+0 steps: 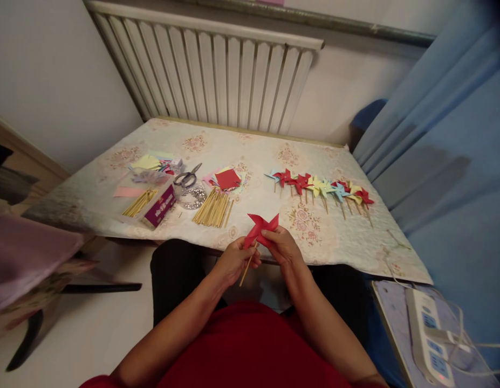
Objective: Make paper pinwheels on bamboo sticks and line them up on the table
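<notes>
A red paper pinwheel (258, 229) is held between my two hands at the table's front edge. My left hand (236, 258) is closed around the thin wooden stick (246, 271), which slants down toward me from the pinwheel. The fingers of my right hand (282, 243) pinch the pinwheel, with the thumb near its middle. Ahead and to the left lie a bundle of wooden sticks (214, 209) and a stack of coloured paper squares (227, 179) with a red one on top.
Finished-looking pinwheels (301, 183) lie in a row at the right. Scissors (187, 177), a round clear case of pins (193, 198) and a plastic box (159, 206) holding sticks are on the left. A power strip (430, 337) sits at the lower right, a radiator (217, 75) behind.
</notes>
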Demonstrator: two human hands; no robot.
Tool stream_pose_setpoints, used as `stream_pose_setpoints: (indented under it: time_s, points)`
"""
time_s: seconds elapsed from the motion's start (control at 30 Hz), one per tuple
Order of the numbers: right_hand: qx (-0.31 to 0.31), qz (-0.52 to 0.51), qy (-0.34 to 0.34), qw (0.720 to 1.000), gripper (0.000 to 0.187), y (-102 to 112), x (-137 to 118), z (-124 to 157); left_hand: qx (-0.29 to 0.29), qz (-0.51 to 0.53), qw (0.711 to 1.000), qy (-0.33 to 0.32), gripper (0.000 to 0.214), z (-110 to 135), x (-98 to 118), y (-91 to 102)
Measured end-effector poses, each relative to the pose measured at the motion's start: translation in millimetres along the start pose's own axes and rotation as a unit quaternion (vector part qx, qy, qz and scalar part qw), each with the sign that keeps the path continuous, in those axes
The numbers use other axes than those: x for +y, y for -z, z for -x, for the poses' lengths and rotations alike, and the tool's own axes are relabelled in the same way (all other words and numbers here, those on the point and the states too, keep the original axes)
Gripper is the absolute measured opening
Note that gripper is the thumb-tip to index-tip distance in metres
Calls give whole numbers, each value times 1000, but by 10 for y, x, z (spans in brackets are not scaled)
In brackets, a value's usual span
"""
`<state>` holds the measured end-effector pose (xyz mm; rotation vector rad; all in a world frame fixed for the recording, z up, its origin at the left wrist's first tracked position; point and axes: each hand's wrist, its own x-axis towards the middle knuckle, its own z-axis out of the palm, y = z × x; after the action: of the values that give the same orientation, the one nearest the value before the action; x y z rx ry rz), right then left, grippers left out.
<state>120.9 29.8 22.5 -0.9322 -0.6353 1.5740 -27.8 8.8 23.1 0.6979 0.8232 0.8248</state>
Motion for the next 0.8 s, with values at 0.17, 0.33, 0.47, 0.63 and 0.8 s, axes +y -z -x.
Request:
stream_pose_setpoints:
  time_s: [0.17,0.33,0.47,0.63,0.8]
  points:
    - [-12,9,-4,1000,30,9,-6,14,-4,-10,1000,-4,37,12,-3,-8]
    - [-20,9,2,1000,29,15,-13,23,-2,-8,1000,-10,36,18,-5,-16]
    - [-23,11,7,1000,28,26,6,15,1,-6,1000,-10,38,16,-6,-22]
    - [-4,3,11,1000,25,19,23,11,5,-5,1000,-7,38,7,-20,-18]
    - [20,-19,16,999,27,36,25,-4,7,3,1000,2,39,7,-32,10]
